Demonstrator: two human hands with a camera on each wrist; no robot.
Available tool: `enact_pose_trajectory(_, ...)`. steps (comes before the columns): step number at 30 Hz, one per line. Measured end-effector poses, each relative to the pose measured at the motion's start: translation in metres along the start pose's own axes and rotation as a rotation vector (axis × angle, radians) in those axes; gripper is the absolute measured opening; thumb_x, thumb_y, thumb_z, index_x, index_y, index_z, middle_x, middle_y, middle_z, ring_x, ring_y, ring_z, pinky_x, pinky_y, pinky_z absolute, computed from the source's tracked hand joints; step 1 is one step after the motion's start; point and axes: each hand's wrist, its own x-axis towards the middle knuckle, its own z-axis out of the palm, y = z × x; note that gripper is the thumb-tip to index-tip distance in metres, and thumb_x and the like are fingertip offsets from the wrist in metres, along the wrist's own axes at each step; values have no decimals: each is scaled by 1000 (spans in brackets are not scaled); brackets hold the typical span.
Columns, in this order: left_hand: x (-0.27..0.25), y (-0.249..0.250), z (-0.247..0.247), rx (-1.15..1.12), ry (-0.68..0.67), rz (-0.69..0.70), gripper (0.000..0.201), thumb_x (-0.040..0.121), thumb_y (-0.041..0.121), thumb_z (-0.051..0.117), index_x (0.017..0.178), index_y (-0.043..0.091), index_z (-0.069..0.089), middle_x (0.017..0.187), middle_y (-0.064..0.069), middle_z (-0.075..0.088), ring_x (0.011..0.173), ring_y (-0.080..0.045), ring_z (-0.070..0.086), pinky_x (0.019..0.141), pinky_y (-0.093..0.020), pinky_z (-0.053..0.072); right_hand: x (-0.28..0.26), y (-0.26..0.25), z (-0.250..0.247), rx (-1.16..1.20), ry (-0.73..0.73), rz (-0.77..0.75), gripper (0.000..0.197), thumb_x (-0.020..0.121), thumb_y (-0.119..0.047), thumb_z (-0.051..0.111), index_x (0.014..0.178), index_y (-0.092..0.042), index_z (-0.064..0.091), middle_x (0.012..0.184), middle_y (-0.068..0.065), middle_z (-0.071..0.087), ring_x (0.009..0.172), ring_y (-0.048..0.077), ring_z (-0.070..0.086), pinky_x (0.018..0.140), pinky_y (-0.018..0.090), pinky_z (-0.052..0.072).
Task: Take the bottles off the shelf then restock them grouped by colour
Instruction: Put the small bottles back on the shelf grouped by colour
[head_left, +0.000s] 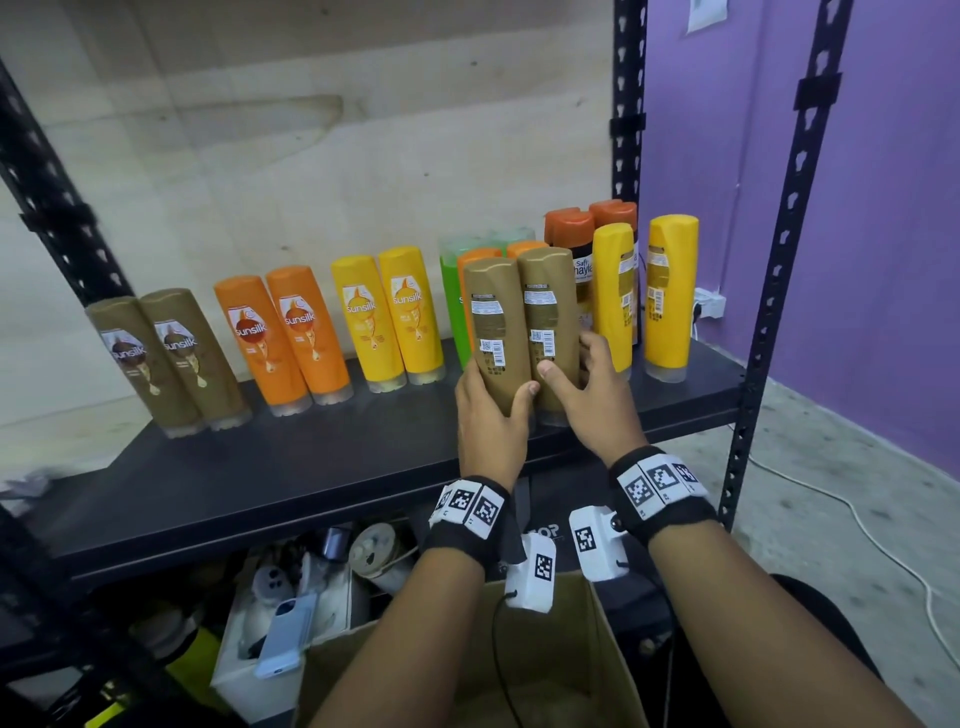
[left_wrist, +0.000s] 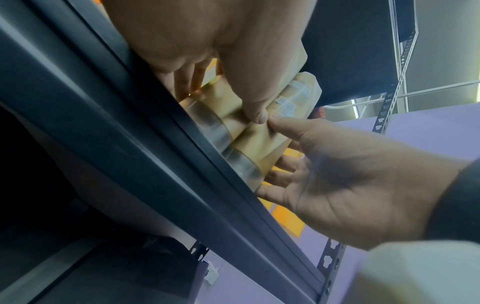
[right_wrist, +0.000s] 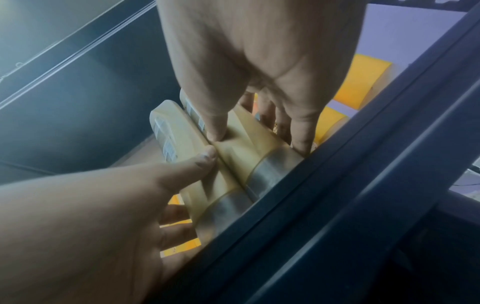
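I have the two brown shampoo bottles (head_left: 522, 327) pressed side by side at the front edge of the shelf (head_left: 311, 467), cap down, my left hand (head_left: 488, 415) wrapped round one and my right hand (head_left: 587, 400) round the other. Swinging them out carelessly could knock over the yellow bottles (head_left: 641, 296) just beside my right hand or the green bottle (head_left: 451, 301) behind. With each grip low near the caps, the tall tops could tip apart and slip.

We see bare forearms; each wrist wears a black strap (head_left: 467, 525) with square black-and-white tags (head_left: 657, 480), white camera pod (head_left: 532, 574) hanging below, thin black cable.
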Motion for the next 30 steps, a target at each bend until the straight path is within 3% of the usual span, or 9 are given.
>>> enact_pose_trajectory(6, -2, -2, -5, 11, -13, 28, 76, 94, 41, 69, 158, 23, 31, 153, 1, 43, 132, -2, 38, 101, -15, 31, -1, -2, -2, -50, -2, -17, 52, 95, -41, 69, 139, -32, 43, 131, -11, 61, 117, 6, 59, 95, 27, 50)
enact_pose_trajectory(9, -12, -6, -11, 20, -16, 59, 65, 97, 36, 65, 154, 25, 38, 143, 2, 48, 125, -3, 46, 102, -22, 40, -2, -6, -5, -129, -4, -45, 51, 96, -39, 68, 139, -27, 45, 134, -6, 59, 119, 9, 57, 97, 30, 50)
enact_pose_trajectory(11, -20, -8, -14, 30, 24, 76, 56, 98, 29, 64, 149, 19, 44, 135, 0, 48, 117, -8, 53, 100, -30, 49, -2, -9, -9, -257, -16, -54, 50, 97, -39, 65, 140, -24, 45, 136, -2, 55, 121, 13, 54, 97, 33, 49)
enact_pose_trajectory(15, -32, -2, -18, 83, 153, 162, 24, 96, 24, 62, 119, 20, 54, 108, 6, 53, 94, -11, 58, 81, -41, 56, -9, -17, -27, -567, -8, -105, 39, 97, -38, 63, 130, -19, 55, 122, 1, 55, 110, 18, 57, 88, 40, 54)
enact_pose_trajectory(18, -33, 10, -13, 201, 54, 248, 4, 97, 27, 59, 99, 23, 59, 94, 10, 57, 89, -13, 60, 75, -41, 54, -14, -22, -45, -661, -7, -169, 20, 99, -30, 61, 113, -16, 61, 109, 1, 58, 100, 20, 58, 81, 44, 55)
enact_pose_trajectory(20, -31, 21, -6, 248, -4, 293, 9, 98, 28, 57, 93, 23, 62, 91, 10, 59, 84, -13, 60, 73, -40, 53, -16, -23, -59, -677, -14, -166, 14, 100, -26, 57, 106, -15, 63, 103, 3, 59, 94, 22, 58, 77, 45, 54)
enact_pose_trajectory(27, -16, 62, 38, 193, -167, 417, 17, 101, 25, 53, 106, 14, 65, 101, -1, 65, 90, -20, 64, 76, -43, 54, -9, -9, -107, -676, 141, -157, 15, 100, -20, 53, 95, -12, 65, 91, 4, 62, 84, 21, 57, 72, 40, 50)
enact_pose_trajectory(30, -7, 77, 59, 220, -191, 399, 31, 101, 26, 53, 126, 10, 60, 120, -8, 62, 105, -27, 63, 86, -44, 54, 2, 2, -122, -657, 204, -149, 13, 98, -19, 54, 99, -12, 65, 94, 1, 59, 88, 20, 58, 76, 36, 49)
